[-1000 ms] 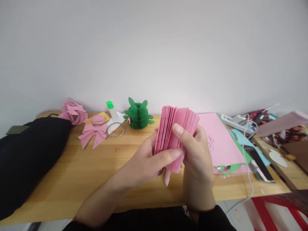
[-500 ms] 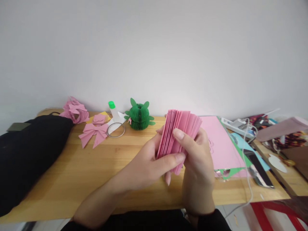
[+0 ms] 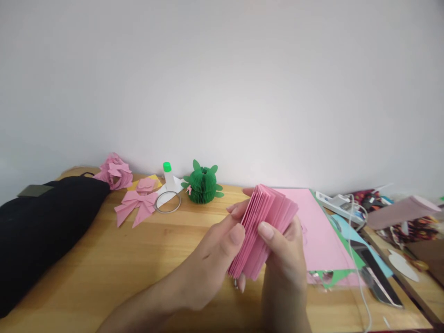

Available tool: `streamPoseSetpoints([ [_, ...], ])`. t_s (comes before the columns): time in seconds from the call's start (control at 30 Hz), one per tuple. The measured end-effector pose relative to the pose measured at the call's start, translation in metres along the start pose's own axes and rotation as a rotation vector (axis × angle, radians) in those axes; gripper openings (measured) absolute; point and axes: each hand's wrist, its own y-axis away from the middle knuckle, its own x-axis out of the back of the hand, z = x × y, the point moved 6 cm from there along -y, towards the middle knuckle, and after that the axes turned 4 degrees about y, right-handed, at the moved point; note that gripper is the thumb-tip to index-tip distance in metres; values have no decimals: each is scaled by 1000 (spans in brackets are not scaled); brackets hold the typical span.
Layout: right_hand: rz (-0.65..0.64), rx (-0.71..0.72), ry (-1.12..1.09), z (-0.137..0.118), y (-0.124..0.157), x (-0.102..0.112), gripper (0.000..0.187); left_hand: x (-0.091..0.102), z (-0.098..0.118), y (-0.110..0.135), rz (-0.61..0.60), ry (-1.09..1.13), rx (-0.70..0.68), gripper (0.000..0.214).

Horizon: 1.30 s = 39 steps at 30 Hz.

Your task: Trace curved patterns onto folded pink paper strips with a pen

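Note:
A thick bundle of pink pleated paper (image 3: pixel 255 233), its many folds fanned along the top, is held tilted above the table. My right hand (image 3: pixel 287 249) grips its right side, thumb pressed on the front and the other fingers mostly hidden behind. At the left edge, my left hand (image 3: pixel 206 266) has its thumb against the folds and fingers reaching behind the bundle. A ring shows on a finger below the paper. Beyond the hands stands a green honeycomb paper figure (image 3: pixel 203 185) with leaf-like pieces.
Left of the figure are a green-capped glue stick (image 3: pixel 168 173), a metal ring (image 3: pixel 168 202), a pink paper bow (image 3: pixel 136 206) and crumpled-looking pink paper (image 3: pixel 114 172). A black bag (image 3: pixel 52 226) covers the left side. Pink sheets (image 3: pixel 321 236), a phone (image 3: pixel 378 277), a cable and a power strip (image 3: pixel 338 207) lie right.
My left thumb has moved off the front of the pleated paper to its left edge. The bundle now leans further right and sits lower, and the view has tipped up slightly.

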Motion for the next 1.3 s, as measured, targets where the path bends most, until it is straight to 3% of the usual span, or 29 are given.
streamPoseSetpoints([
  [0.13, -15, -42, -26, 0, 2, -2, 50, 0, 0, 1, 13, 23, 5, 62],
  [0.47, -4, -48, -28, -1, 2, -2, 35, -1, -2, 1, 36, 6, 58, 53],
  [0.67, -64, -57, -71, 1, 2, -4, 32, -1, -1, 1, 39, 10, 53, 52],
  [1.07, -41, -58, -50, -1, 2, -5, 36, 1, -3, 2, 63, -6, 87, 56],
  [1.3, -57, -19, 22, -2, 1, -5, 47, 1, -4, 2, 53, -31, 91, 57],
])
